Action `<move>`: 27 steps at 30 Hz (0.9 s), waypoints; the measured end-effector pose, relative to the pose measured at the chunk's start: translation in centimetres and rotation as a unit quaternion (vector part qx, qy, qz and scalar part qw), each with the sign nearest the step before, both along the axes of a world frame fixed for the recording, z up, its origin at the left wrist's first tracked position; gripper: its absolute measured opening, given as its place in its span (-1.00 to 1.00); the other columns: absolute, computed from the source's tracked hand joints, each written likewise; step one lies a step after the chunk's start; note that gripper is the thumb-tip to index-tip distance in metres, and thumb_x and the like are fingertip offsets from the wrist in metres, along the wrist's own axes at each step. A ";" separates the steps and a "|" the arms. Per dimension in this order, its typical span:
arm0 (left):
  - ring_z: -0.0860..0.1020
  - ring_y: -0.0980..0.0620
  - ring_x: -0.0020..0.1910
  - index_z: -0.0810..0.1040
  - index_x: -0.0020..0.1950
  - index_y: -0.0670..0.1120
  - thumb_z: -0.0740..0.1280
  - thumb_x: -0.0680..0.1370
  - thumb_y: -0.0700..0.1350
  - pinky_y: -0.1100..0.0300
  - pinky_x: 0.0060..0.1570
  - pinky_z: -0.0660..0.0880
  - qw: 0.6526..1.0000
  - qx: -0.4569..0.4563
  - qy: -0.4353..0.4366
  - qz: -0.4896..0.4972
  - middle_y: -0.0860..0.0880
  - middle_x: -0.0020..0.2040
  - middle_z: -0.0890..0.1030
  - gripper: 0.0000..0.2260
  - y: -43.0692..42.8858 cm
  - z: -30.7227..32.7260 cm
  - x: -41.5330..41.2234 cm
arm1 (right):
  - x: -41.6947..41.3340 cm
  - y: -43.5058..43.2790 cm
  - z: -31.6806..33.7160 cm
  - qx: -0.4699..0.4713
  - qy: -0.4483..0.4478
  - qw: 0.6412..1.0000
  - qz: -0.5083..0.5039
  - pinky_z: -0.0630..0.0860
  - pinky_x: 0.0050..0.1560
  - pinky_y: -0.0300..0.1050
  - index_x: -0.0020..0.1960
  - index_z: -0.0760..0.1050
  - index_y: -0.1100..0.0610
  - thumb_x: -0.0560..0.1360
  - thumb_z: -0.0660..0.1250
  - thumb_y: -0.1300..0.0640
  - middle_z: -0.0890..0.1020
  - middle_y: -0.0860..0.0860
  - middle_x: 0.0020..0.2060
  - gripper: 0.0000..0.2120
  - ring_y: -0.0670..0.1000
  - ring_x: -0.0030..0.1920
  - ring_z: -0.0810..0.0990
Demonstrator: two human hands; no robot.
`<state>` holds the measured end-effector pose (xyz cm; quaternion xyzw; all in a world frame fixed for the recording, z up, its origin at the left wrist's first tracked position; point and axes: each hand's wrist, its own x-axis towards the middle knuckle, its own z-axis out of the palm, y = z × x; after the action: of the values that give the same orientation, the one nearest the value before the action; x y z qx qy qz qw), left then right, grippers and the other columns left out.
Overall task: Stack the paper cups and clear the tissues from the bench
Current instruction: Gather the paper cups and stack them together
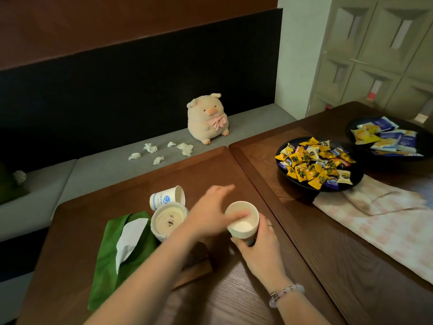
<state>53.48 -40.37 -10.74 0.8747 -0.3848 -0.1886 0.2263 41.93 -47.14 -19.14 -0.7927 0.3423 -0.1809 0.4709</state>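
Observation:
My right hand (259,249) grips a white paper cup (242,222) upright above the dark wooden table (210,170). My left hand (208,214) hovers just left of that cup, fingers spread and blurred, thumb near the rim. A second paper cup (167,198) with a blue logo lies on its side farther left. Several crumpled white tissues (161,151) are scattered on the grey bench seat (98,170) behind the table.
A round stone-like dish (169,221) with residue sits beside a green tissue pack (121,249). A plush pig (207,118) stands on the bench. Two black bowls of wrapped sweets (318,163) and packets (386,138) and a pale cloth (384,214) occupy the right-hand table.

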 end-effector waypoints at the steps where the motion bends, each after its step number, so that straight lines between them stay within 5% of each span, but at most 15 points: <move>1: 0.38 0.01 0.38 0.29 0.45 0.00 0.34 0.47 0.15 0.09 0.39 0.32 0.999 -0.032 0.003 0.033 -0.02 0.41 0.38 -0.40 0.3 0.6 1.3 | 0.0 0.0 0.0 -0.005 -0.006 1.000 0.000 0.41 0.18 -0.18 0.33 0.28 0.07 0.31 0.52 0.07 0.44 0.00 0.22 -0.33 -0.01 0.24 0.42; 4: 0.42 -0.04 0.35 0.33 0.42 -0.06 0.27 0.56 0.05 0.07 0.33 0.35 0.990 -0.044 -0.019 0.134 -0.06 0.40 0.42 -0.54 1.9 2.3 6.2 | 0.1 0.0 -0.2 -0.015 -0.014 1.000 -0.004 0.37 0.14 -0.24 0.32 0.28 0.06 0.31 0.52 0.08 0.43 0.00 0.22 -0.33 -0.03 0.23 0.41; 9: 0.35 -0.08 0.43 0.25 0.46 -0.11 0.30 0.48 -0.35 0.07 0.38 0.32 0.978 0.133 -0.061 0.150 -0.11 0.46 0.35 -0.43 5.6 0.8 13.0 | 0.2 -0.2 -0.4 -0.017 -0.010 1.000 0.000 0.39 0.14 -0.23 0.33 0.27 0.05 0.30 0.52 0.07 0.42 -0.01 0.22 -0.31 -0.09 0.18 0.38; 15: 0.31 -0.06 0.44 0.24 0.47 -0.05 0.42 0.46 -0.18 0.03 0.40 0.30 0.962 0.247 -0.100 0.058 -0.06 0.47 0.35 -0.38 6.5 -2.7 15.2 | 0.6 -0.3 -0.4 -0.014 -0.013 1.000 -0.001 0.42 0.16 -0.21 0.31 0.28 0.05 0.30 0.53 0.08 0.35 -0.12 0.07 -0.32 -0.16 0.11 0.33; 20: 0.52 -0.08 0.19 0.40 0.34 0.00 0.44 0.45 -0.16 0.04 0.15 0.46 0.967 0.216 -0.110 0.074 -0.07 0.26 0.55 -0.51 6.2 -3.7 15.7 | 0.6 -0.3 -0.6 -0.020 -0.016 1.000 0.003 0.41 0.16 -0.22 0.30 0.28 0.05 0.30 0.53 0.08 0.33 -0.14 0.06 -0.33 -0.16 0.11 0.33; 23: 0.50 -0.11 0.21 0.37 0.37 -0.04 0.45 0.43 -0.18 0.02 0.13 0.47 0.967 0.197 -0.104 0.124 -0.10 0.28 0.53 -0.47 6.3 -3.5 15.6 | 0.6 -0.3 -0.8 -0.020 -0.017 1.000 0.000 0.44 0.20 -0.16 0.30 0.28 0.04 0.30 0.53 0.07 0.35 -0.13 0.07 -0.33 -0.16 0.12 0.33; 27: 0.53 -0.10 0.16 0.38 0.33 -0.12 0.51 0.39 -0.12 0.05 0.06 0.49 0.981 -0.003 -0.065 0.181 -0.14 0.26 0.54 -0.43 4.9 -0.6 13.2 | 0.6 -0.2 -0.9 -0.018 -0.014 1.000 -0.008 0.47 0.23 -0.06 0.32 0.28 0.04 0.29 0.53 0.05 0.41 -0.03 0.19 -0.31 -0.12 0.16 0.35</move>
<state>66.71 -35.43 -11.32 0.9395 -0.2346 -0.0864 0.2340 42.58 -47.29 -20.07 -0.7961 0.3385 -0.2016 0.4594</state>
